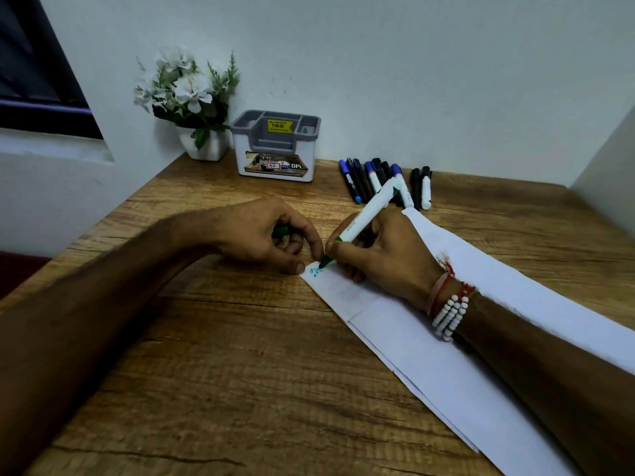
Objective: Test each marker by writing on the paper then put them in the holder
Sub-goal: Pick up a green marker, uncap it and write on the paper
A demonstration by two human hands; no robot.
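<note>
My right hand (385, 259) grips a white marker with a green tip (366, 218), and its tip touches the top corner of the white paper (429, 341) beside small green marks (314, 271). My left hand (264, 235) is curled around the green cap (281, 230), with thumb and forefinger pressing the paper's corner. Several blue, black and white markers (385, 182) lie in a row at the back of the desk. The grey and white holder (276, 146) stands against the wall with no markers visible in it.
A white pot of white flowers (189, 97) sits left of the holder in the corner. The wooden desk (223, 355) meets walls at the back, left and right. A dark window (31, 70) is at the upper left.
</note>
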